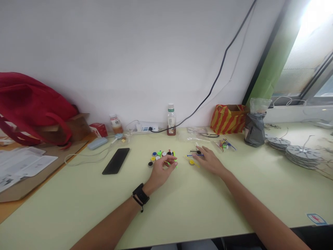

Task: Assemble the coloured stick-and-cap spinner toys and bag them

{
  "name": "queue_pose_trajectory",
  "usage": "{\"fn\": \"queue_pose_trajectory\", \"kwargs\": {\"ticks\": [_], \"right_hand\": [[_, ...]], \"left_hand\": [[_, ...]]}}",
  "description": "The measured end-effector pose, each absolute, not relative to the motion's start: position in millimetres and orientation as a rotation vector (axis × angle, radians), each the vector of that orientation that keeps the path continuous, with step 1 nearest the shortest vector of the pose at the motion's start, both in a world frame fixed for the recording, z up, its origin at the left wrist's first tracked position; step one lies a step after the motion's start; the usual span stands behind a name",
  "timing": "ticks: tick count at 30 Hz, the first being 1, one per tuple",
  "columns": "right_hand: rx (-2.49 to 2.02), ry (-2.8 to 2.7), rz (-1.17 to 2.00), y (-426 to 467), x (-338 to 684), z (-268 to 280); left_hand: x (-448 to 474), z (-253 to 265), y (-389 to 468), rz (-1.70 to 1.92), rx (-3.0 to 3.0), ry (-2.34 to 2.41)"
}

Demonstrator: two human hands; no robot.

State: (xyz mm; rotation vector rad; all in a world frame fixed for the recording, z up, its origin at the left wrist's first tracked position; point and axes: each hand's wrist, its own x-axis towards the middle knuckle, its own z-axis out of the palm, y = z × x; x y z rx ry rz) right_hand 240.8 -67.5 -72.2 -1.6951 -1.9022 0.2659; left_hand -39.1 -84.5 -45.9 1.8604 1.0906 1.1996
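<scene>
Forearms: yours come in from the bottom edge, nearest the camera, the left one wearing a black wristband (141, 195).
Table: a pale yellow-green table (78, 208) runs across the whole view under a bare white wall.
Room: a window (309, 59) glares at upper right, and a black cable (221, 66) slants down the wall.
Left side: a red bag (31, 104) slumps by the wall; a black phone (116, 160) lies flat, well left of your hands.
Back edge: a bottle (171, 119) stands upright.
Left hand (162, 172): your fingers curl loosely, touching a neon green stick at the cluster of small coloured discs (161, 156); whether they pinch it I cannot tell.
Right hand (209, 161): your fingers lie apart and flat, holding nothing, fingertips on a blue stick (194, 155) beside a yellow disc (191, 162).
</scene>
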Motion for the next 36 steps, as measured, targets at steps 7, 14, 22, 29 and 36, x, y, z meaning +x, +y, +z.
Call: {"fn": "queue_pose_trajectory", "kwargs": {"ticks": [7,14,22,29,36], "right_hand": [[-1.256,-2.086,0.465,-70,228,-67],[-1.18,-2.163,0.632,-77,229,-48],[-1.201,-2.153,0.541,-82,231,-35],[-1.458,-2.017,0.144,-55,256,-52],[-1.653,-2.15,-0.027,-25,274,-54]], "left_hand": [[-40,-44,-85,1.182,1.899,1.105],[-40,-44,-87,1.166,1.936,1.089],[-39,-41,-89,1.156,1.966,1.083],[-38,-26,-97,1.135,2.068,1.056],[-44,17,-78,0.968,2.198,0.961]]}}
